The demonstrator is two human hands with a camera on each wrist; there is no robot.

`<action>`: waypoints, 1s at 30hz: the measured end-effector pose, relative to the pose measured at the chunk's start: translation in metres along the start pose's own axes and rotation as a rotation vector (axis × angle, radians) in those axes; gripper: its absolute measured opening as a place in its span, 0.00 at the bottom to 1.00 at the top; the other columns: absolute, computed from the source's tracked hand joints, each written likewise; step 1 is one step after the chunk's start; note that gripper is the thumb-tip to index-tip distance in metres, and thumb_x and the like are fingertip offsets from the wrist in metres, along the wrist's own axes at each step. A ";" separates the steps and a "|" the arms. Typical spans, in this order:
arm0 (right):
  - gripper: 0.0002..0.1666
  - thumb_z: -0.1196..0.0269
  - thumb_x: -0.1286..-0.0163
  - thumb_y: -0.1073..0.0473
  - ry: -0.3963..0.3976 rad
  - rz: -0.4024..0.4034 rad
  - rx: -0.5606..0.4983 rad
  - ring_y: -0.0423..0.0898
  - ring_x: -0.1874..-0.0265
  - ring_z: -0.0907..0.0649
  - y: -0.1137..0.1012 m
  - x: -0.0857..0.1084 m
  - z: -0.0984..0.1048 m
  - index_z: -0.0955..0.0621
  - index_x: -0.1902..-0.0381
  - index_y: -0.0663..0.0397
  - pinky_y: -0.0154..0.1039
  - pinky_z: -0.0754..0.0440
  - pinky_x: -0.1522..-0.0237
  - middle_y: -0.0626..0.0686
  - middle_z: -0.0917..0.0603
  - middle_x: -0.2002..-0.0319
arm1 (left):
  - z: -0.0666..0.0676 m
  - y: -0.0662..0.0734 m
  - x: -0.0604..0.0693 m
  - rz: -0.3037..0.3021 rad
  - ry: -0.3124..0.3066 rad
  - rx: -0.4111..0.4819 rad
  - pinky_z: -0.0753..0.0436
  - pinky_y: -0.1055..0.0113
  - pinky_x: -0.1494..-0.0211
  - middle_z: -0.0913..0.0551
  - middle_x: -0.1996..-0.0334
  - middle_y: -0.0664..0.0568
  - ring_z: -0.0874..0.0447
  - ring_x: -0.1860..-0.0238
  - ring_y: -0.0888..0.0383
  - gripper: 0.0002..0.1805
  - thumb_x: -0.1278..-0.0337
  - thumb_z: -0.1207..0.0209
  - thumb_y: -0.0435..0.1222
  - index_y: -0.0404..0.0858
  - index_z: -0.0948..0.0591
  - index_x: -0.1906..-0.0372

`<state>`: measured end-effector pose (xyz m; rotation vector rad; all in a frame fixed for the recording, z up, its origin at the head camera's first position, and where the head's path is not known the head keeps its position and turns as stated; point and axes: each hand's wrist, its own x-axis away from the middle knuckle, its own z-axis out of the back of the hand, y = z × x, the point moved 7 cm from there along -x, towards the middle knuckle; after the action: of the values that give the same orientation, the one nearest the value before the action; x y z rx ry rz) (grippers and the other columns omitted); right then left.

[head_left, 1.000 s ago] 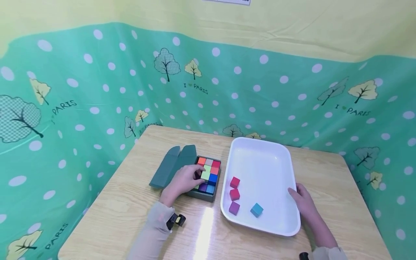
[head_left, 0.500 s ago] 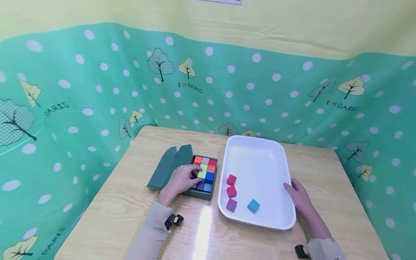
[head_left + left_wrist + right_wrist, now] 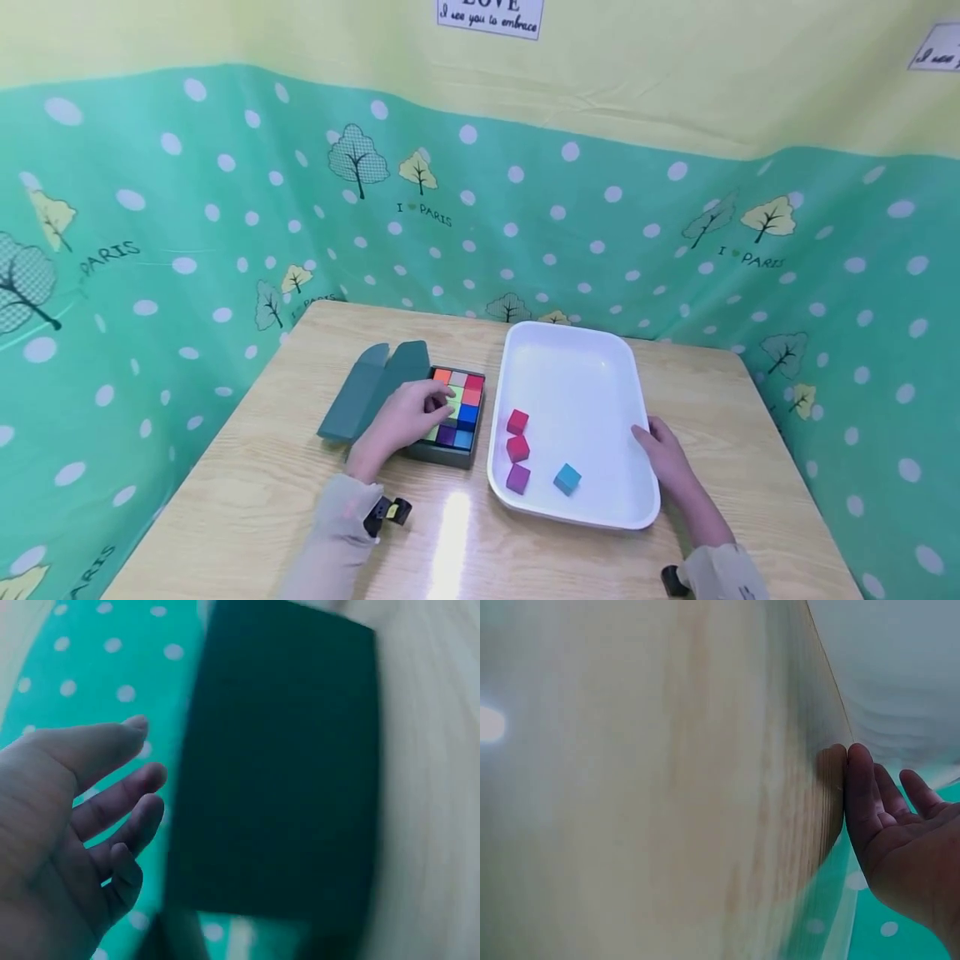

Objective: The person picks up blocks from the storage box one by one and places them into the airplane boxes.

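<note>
My left hand (image 3: 405,412) reaches over a dark green box (image 3: 438,454) packed with coloured cubes. Its thumb and fingertips are bent around a light green cube (image 3: 453,412) near a blue cube (image 3: 467,415); in the left wrist view the thumb and fingers are apart, and nothing shows between them. Beside a white tray (image 3: 570,367), my right hand (image 3: 667,458) holds the right rim, thumb on top and fingers outside. Lying in the tray are two red cubes (image 3: 517,448), a purple cube (image 3: 518,478) and a teal cube (image 3: 567,479).
The box's dark green lid flaps (image 3: 358,392) lie folded out to its left. All this rests on a wooden table (image 3: 300,492). A green and yellow patterned cloth (image 3: 525,192) hangs around the back and sides.
The head view has shifted, so the table and hands appear further left. My left hand stays at the box, and my right hand stays on the tray rim. The cubes in the tray keep their places.
</note>
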<state>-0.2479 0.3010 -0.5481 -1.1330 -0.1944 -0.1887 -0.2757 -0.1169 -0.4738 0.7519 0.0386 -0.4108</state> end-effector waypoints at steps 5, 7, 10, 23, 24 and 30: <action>0.41 0.55 0.23 0.41 0.005 0.021 0.006 0.66 0.36 0.34 -0.003 -0.001 0.003 0.46 0.28 0.69 0.57 0.36 0.37 0.71 0.40 0.32 | -0.008 0.044 -0.027 -0.088 -0.099 0.095 0.21 0.66 0.64 0.18 0.65 0.62 0.22 0.67 0.62 0.11 0.36 0.38 0.40 0.42 0.15 0.53; 0.42 0.55 0.22 0.41 0.000 0.019 0.013 0.66 0.36 0.34 -0.004 -0.002 0.005 0.47 0.28 0.68 0.57 0.35 0.37 0.71 0.41 0.32 | -0.017 0.062 -0.040 -0.103 -0.196 0.107 0.20 0.67 0.60 0.18 0.62 0.62 0.21 0.62 0.62 0.13 0.35 0.40 0.41 0.42 0.16 0.51; 0.42 0.56 0.23 0.40 -0.008 0.011 0.020 0.66 0.37 0.33 -0.004 -0.003 0.008 0.47 0.28 0.68 0.57 0.33 0.38 0.71 0.39 0.33 | -0.032 0.087 -0.064 -0.129 -0.321 0.085 0.21 0.69 0.57 0.18 0.60 0.60 0.20 0.59 0.63 0.15 0.35 0.40 0.42 0.40 0.17 0.48; 0.41 0.55 0.23 0.40 -0.035 -0.002 -0.012 0.64 0.40 0.29 -0.002 -0.003 0.005 0.46 0.29 0.67 0.51 0.25 0.44 0.70 0.36 0.36 | -0.157 0.132 -0.093 -0.096 -0.843 -0.012 0.24 0.71 0.59 0.18 0.59 0.54 0.21 0.61 0.63 0.20 0.51 0.28 0.37 0.44 0.17 0.50; 0.40 0.55 0.23 0.41 -0.038 0.000 -0.020 0.64 0.40 0.28 -0.001 -0.003 0.003 0.45 0.29 0.68 0.51 0.25 0.45 0.70 0.36 0.36 | -0.167 0.129 -0.089 -0.076 -0.887 -0.007 0.24 0.72 0.61 0.19 0.61 0.55 0.21 0.63 0.63 0.20 0.52 0.27 0.36 0.44 0.17 0.51; 0.39 0.55 0.22 0.41 -0.034 -0.012 -0.036 0.63 0.41 0.28 0.004 -0.001 -0.001 0.44 0.29 0.66 0.48 0.23 0.46 0.68 0.35 0.36 | -0.194 0.125 -0.071 -0.048 -1.005 -0.033 0.26 0.72 0.65 0.19 0.66 0.57 0.22 0.68 0.63 0.19 0.59 0.25 0.33 0.44 0.16 0.57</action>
<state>-0.2475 0.3024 -0.5524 -1.1715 -0.2294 -0.1843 -0.2723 0.1200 -0.5217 0.4464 -0.8775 -0.7935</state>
